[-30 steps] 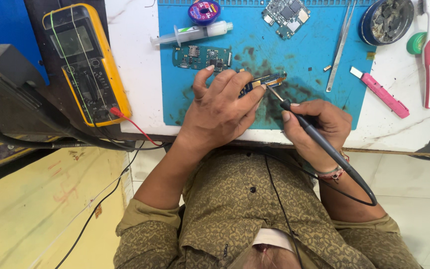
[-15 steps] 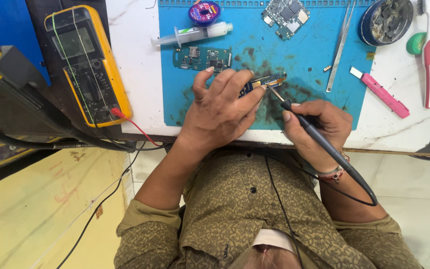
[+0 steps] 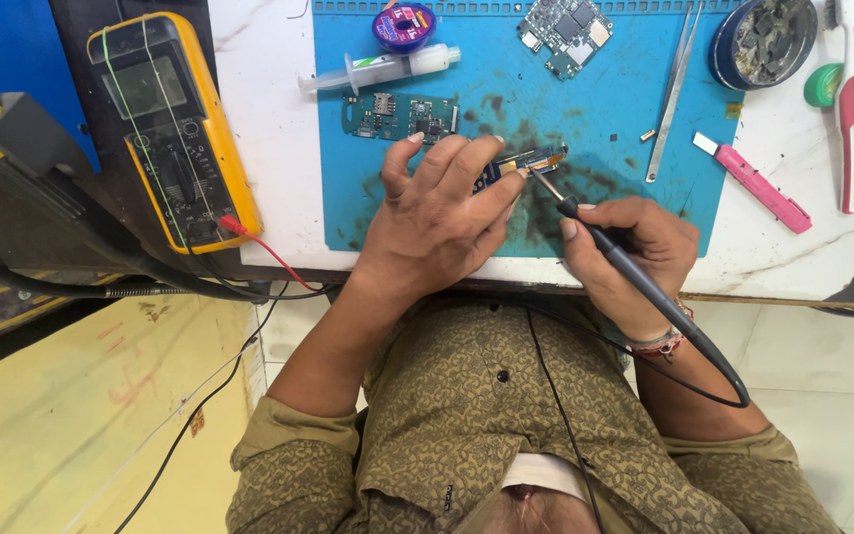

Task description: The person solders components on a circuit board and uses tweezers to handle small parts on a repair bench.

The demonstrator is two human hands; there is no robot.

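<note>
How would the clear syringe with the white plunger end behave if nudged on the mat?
The clear plastic syringe lies on its side on the blue work mat, so its round barrel would probably roll, though the finger flange may stop it quickly. It looks light and stiff, likely sliding easily. Whether paste would ooze from the tip cannot be told.

Small blue circuit board (image 3: 521,161) lying flat on blue mat, partly hidden; black soldering iron (image 3: 625,262) tilting, tip touching board's edge.
</note>
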